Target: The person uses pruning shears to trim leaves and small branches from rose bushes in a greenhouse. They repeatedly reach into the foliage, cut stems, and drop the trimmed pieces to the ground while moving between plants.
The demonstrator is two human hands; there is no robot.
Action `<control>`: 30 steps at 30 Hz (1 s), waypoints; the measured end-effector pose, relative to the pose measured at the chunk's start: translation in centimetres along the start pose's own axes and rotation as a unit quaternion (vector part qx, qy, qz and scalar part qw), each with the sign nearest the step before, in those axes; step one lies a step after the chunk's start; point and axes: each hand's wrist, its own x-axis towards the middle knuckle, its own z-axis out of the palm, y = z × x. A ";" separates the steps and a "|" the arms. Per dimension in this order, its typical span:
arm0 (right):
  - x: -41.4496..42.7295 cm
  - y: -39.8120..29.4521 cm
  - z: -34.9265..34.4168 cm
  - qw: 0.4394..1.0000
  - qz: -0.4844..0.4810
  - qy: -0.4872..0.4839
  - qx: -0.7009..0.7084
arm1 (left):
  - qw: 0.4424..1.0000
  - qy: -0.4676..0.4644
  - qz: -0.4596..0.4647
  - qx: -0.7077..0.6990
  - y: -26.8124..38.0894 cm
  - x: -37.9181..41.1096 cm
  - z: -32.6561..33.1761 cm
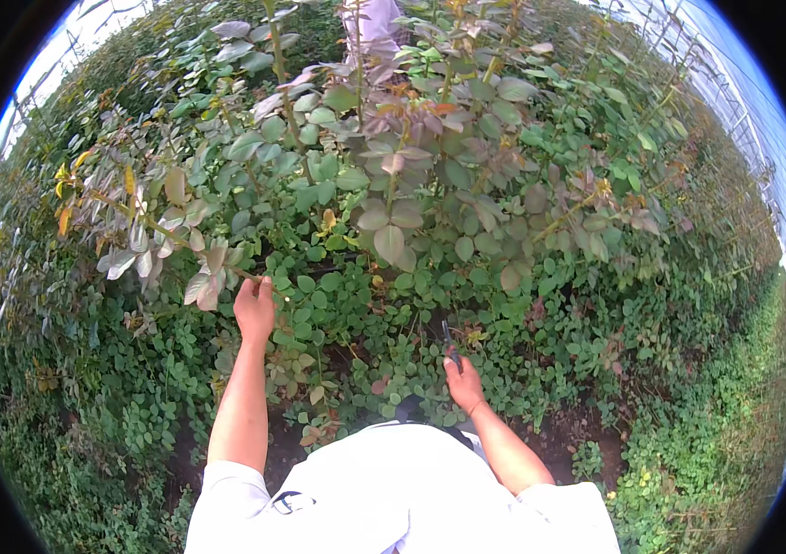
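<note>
My left hand [254, 309] pinches a cut or bent rose stem [150, 223] between thumb and fingers; whether its lower end is free I cannot tell. The stem slants up and left from my fingertips, with reddish-green leaves along it and yellowish leaves at its far end. Lower and to the right, my right hand [464, 385] is closed around dark-handled pruning shears [450, 341]. Their narrow blades point up and away from me, over low green foliage [393, 346]. Whether the blades are apart is too small to tell.
Tall rose stems [287, 97] rise ahead of me. Behind them stands a person in light clothing [373, 28], partly hidden by leaves. Dense rose bushes spread to both sides. Brown soil [566, 443] shows near my body. Plastic greenhouse sheeting [760, 131] runs along the right.
</note>
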 end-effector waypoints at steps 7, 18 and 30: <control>-6.4 10.5 -5.7 0.969 0.137 0.151 0.138 | 0.998 -0.040 0.010 -0.036 0.5 0.5 0.6; -10.0 21.2 -4.0 0.959 0.172 0.218 0.061 | 0.992 -0.086 -0.078 -0.051 1.2 0.3 -0.1; -7.9 11.2 -2.7 0.980 0.194 0.048 -0.007 | 0.983 -0.147 -0.075 -0.077 -0.1 -5.7 -2.9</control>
